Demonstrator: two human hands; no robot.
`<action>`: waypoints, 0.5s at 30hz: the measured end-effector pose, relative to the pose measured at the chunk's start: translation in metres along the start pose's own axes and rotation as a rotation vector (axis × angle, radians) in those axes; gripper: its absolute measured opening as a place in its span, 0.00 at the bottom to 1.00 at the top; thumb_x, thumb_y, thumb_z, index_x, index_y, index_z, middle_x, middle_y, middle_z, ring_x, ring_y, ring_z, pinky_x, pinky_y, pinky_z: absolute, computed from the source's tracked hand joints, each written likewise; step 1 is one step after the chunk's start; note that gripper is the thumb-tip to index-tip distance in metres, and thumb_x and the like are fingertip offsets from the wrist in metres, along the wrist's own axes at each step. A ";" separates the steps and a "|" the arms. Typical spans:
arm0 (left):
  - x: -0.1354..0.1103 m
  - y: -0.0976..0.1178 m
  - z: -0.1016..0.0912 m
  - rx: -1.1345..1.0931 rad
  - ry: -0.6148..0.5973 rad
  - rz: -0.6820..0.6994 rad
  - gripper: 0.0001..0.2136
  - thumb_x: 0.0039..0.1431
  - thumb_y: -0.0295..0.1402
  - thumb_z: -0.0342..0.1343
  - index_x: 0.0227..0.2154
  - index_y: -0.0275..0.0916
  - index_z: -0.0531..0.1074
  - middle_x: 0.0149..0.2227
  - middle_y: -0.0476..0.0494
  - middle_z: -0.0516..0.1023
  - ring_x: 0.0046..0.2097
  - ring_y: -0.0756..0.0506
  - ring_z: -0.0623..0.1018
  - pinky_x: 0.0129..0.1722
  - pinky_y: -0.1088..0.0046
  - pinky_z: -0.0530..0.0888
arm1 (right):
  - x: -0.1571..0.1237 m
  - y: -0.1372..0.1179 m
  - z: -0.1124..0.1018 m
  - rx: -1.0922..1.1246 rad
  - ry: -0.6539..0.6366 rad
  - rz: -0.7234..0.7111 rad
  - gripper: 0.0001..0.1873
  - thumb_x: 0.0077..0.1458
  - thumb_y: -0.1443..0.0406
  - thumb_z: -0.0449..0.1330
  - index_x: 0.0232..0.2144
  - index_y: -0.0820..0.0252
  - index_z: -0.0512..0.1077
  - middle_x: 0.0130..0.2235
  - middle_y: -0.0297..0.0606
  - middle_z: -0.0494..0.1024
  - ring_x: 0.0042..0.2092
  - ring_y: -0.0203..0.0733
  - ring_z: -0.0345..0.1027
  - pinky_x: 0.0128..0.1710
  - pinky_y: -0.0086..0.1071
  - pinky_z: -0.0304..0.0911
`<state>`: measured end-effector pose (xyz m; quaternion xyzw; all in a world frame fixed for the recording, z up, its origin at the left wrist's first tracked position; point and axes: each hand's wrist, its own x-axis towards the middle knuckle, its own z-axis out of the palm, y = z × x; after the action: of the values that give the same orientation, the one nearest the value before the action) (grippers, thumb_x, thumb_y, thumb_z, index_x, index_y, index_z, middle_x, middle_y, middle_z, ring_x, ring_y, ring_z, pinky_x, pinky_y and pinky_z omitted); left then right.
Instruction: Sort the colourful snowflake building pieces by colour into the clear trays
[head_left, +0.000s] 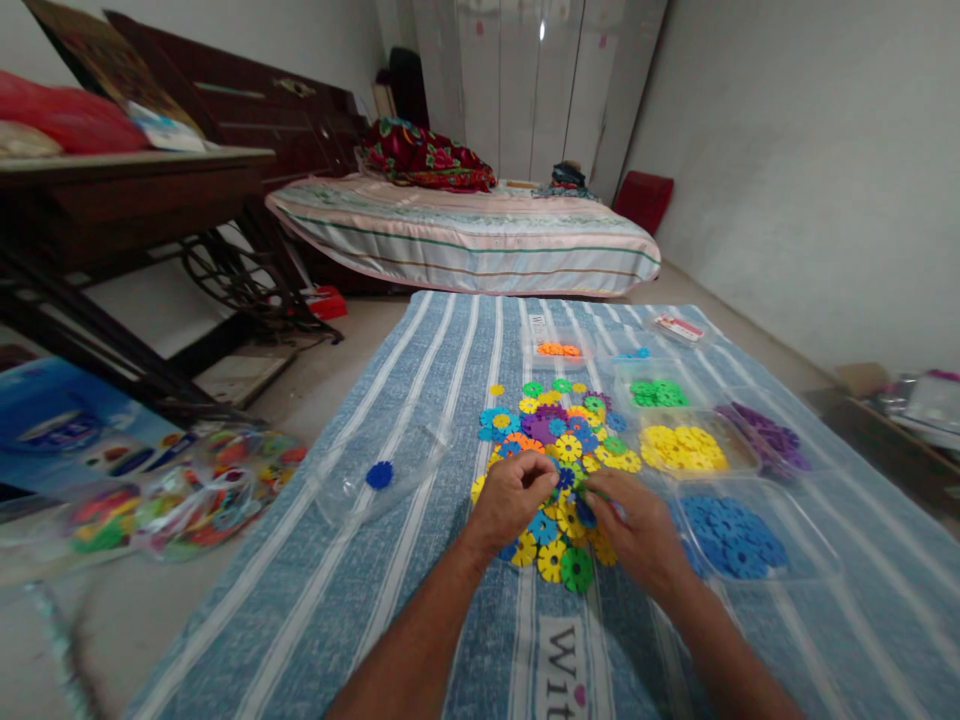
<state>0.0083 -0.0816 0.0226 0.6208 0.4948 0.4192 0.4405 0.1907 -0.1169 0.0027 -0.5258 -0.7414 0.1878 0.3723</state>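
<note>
A loose pile of notched plastic flower discs (551,558) in yellow, blue, green, purple and orange lies mid-table. My left hand (514,503) is over the pile's left side, its fingers curled and thumb against the index finger; whatever is in the pinch is hidden. From the right, my right hand (637,522) reaches over the pile with bent fingers close together. A dark blue disc (586,513) shows at its fingertips, but I cannot tell whether it is gripped. The fingertips of both hands are a little apart.
Clear boxes to the right hold blue discs (739,540), yellow discs (682,449), purple discs (776,437) and green discs (658,393). Orange discs (559,350) are in a box farther back. A clear container (337,470) at left has one dark blue disc (379,475). Striped cloth (390,400) covers the table.
</note>
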 end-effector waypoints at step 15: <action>0.005 -0.012 -0.001 0.051 0.054 0.004 0.07 0.52 0.34 0.51 0.23 0.38 0.67 0.21 0.55 0.64 0.24 0.53 0.64 0.26 0.77 0.62 | -0.018 0.031 0.014 -0.478 0.025 -0.268 0.10 0.56 0.67 0.54 0.38 0.58 0.75 0.48 0.46 0.72 0.54 0.50 0.62 0.52 0.46 0.63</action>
<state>0.0058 -0.0753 0.0121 0.6213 0.5158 0.4239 0.4102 0.2029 -0.1204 -0.0331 -0.4985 -0.8228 -0.0502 0.2683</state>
